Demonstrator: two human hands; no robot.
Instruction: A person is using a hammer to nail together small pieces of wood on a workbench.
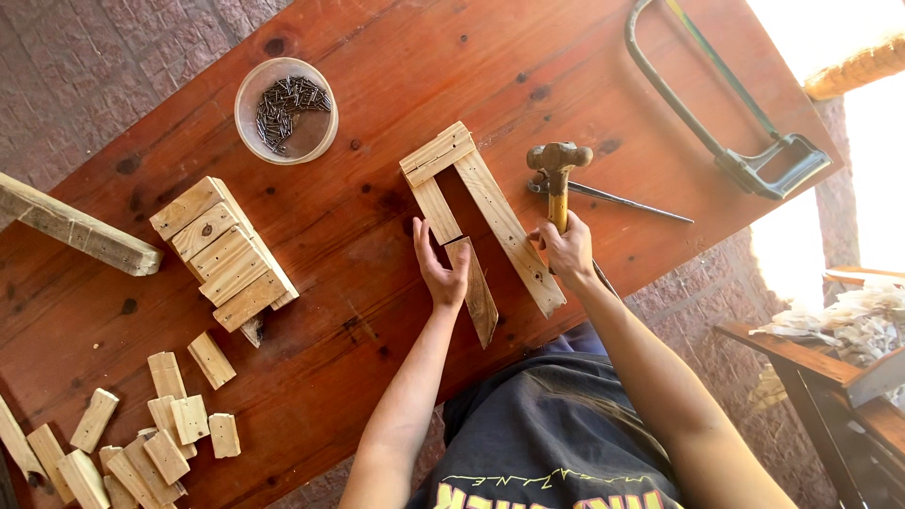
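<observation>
My left hand (439, 267) presses on the near end of a short wooden slat (436, 209), right where a loose angled slat (479, 294) meets it. That short slat and a longer slat (507, 229) run side by side under a cross piece (437, 154), making a small frame. My right hand (567, 251) grips the yellow handle of a hammer (556, 168). The hammer head is raised just right of the long slat.
A round plastic tub of dark nails (286, 109) stands at the far left. A nailed slat panel (224, 251), a long beam (77, 229) and several small blocks (151, 443) lie to the left. A hacksaw (726, 118) and metal pliers (617, 199) rest on the right.
</observation>
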